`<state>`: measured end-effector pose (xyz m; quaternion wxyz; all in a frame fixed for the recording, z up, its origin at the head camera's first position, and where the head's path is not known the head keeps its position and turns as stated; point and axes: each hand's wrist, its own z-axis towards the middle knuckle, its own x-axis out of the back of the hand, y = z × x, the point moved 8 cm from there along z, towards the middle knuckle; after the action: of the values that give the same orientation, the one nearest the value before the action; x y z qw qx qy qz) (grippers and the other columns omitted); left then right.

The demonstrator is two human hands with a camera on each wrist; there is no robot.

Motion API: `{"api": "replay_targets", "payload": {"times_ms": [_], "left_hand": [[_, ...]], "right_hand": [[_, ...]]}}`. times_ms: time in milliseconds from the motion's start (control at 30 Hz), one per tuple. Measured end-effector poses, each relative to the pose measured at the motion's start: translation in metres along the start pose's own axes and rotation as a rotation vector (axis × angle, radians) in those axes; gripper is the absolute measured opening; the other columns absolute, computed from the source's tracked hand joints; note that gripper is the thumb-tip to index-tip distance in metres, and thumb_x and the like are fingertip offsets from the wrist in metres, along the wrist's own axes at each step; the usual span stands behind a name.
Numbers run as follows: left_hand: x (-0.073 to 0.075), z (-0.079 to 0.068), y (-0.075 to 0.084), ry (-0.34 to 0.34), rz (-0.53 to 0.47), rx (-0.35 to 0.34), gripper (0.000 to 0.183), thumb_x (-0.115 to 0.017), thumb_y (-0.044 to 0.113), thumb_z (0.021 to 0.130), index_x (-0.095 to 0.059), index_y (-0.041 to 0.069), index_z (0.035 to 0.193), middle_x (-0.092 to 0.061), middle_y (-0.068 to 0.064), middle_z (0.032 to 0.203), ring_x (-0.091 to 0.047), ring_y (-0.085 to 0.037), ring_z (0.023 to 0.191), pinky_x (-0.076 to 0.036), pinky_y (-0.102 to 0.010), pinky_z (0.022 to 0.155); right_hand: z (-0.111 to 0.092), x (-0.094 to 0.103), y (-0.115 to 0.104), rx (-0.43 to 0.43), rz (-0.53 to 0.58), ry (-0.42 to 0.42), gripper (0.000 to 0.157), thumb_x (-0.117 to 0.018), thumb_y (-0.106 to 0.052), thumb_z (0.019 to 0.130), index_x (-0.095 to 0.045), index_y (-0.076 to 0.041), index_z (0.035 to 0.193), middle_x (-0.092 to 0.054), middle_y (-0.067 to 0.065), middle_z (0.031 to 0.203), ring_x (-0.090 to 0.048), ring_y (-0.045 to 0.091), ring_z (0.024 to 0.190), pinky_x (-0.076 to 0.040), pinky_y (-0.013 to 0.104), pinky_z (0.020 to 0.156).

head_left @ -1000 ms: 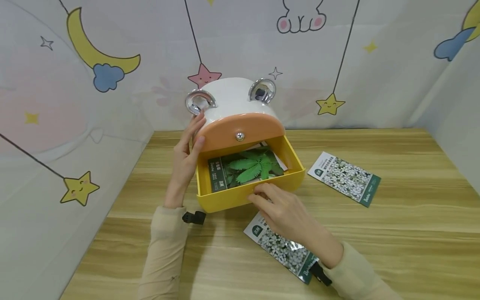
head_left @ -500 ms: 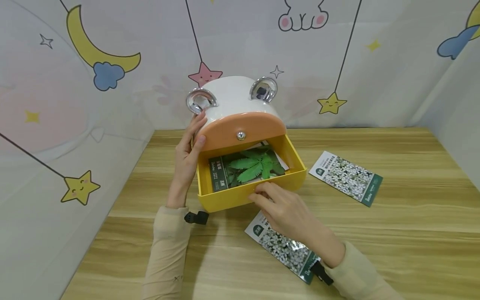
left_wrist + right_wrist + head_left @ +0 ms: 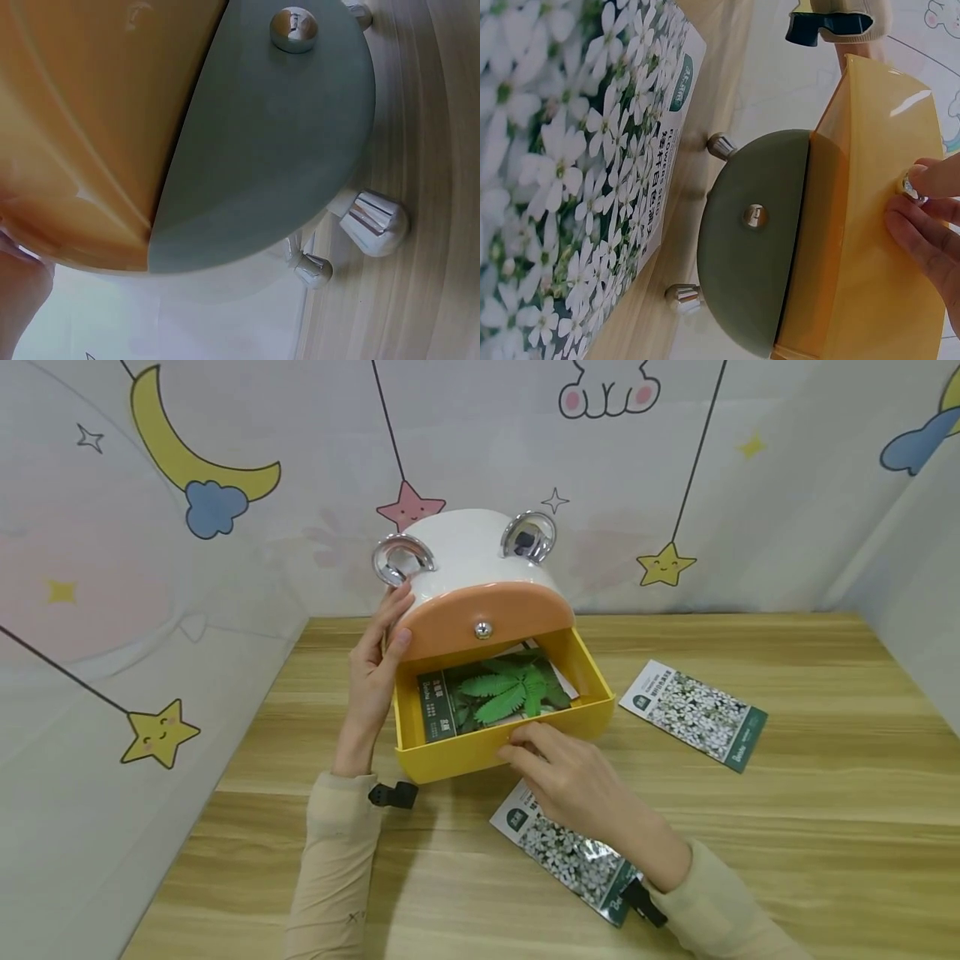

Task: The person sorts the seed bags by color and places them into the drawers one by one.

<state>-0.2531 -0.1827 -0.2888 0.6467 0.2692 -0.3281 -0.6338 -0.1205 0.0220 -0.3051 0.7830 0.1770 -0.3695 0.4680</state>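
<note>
A small cabinet [image 3: 472,552] has a white rounded shell, two chrome loops on top, an orange drawer front [image 3: 450,627] and a pulled-out yellow drawer [image 3: 446,767]. Inside the yellow drawer lies a dark seed packet [image 3: 498,689] with a green leaf picture, over other paper. My right hand [image 3: 581,781] pinches the drawer's metal knob [image 3: 913,187], as the right wrist view shows. Along the cabinet's left side my left hand [image 3: 372,668] rests, fingers extended and thumb at the edge of the orange front. A grey-green lower drawer [image 3: 754,247] is closed.
A white-flower seed packet [image 3: 558,856] lies under my right forearm on the wooden table [image 3: 810,860]. Another such packet [image 3: 693,714] lies right of the cabinet. A printed cloth wall [image 3: 615,477] stands close behind.
</note>
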Motion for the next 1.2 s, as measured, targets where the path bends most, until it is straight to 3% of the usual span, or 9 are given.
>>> {"api": "replay_targets", "payload": {"times_ms": [267, 433, 667, 933, 1200], "left_hand": [[-0.001, 0.001, 0.003, 0.001, 0.007, 0.016, 0.037, -0.050, 0.010, 0.099, -0.054, 0.008, 0.135, -0.047, 0.005, 0.149, -0.021, -0.015, 0.149, -0.015, -0.033, 0.124], [-0.006, 0.000, 0.018, 0.001, 0.015, 0.018, 0.036, -0.048, 0.007, 0.099, -0.053, 0.004, 0.135, -0.048, 0.005, 0.148, -0.022, -0.017, 0.149, -0.017, -0.033, 0.124], [-0.008, -0.001, 0.030, 0.006, 0.000, 0.015, 0.036, -0.047, 0.005, 0.099, -0.051, -0.002, 0.134, -0.049, 0.003, 0.147, -0.023, -0.018, 0.149, -0.016, -0.033, 0.124], [-0.005, 0.001, 0.016, -0.004, 0.016, 0.028, 0.036, -0.049, 0.008, 0.099, -0.053, 0.003, 0.135, -0.048, 0.005, 0.148, -0.022, -0.016, 0.149, -0.017, -0.034, 0.124], [-0.001, 0.000, 0.003, -0.003, 0.011, 0.014, 0.038, -0.053, 0.021, 0.099, -0.055, 0.012, 0.136, -0.047, 0.005, 0.149, -0.022, -0.015, 0.149, -0.016, -0.033, 0.124]], "right_hand": [[0.001, -0.001, 0.000, 0.010, 0.003, 0.017, 0.023, -0.047, -0.009, 0.097, -0.069, -0.008, 0.105, -0.062, 0.008, 0.106, -0.063, 0.018, 0.092, -0.057, 0.024, 0.076], [0.002, -0.002, 0.001, 0.007, 0.007, 0.014, 0.025, -0.045, -0.010, 0.099, -0.069, -0.008, 0.105, -0.062, 0.008, 0.106, -0.063, 0.017, 0.091, -0.057, 0.024, 0.074], [0.005, -0.004, 0.003, -0.002, 0.000, -0.003, 0.020, -0.052, -0.005, 0.095, -0.069, -0.008, 0.105, -0.061, 0.008, 0.106, -0.063, 0.017, 0.090, -0.057, 0.024, 0.075], [0.007, -0.006, 0.007, -0.015, 0.002, -0.003, 0.020, -0.051, -0.006, 0.096, -0.069, -0.009, 0.105, -0.061, 0.007, 0.105, -0.063, 0.017, 0.088, -0.057, 0.023, 0.072], [0.010, -0.009, 0.010, -0.026, -0.008, -0.013, 0.019, -0.060, -0.002, 0.089, -0.069, -0.009, 0.105, -0.060, 0.007, 0.105, -0.062, 0.016, 0.088, -0.056, 0.022, 0.071]]}}
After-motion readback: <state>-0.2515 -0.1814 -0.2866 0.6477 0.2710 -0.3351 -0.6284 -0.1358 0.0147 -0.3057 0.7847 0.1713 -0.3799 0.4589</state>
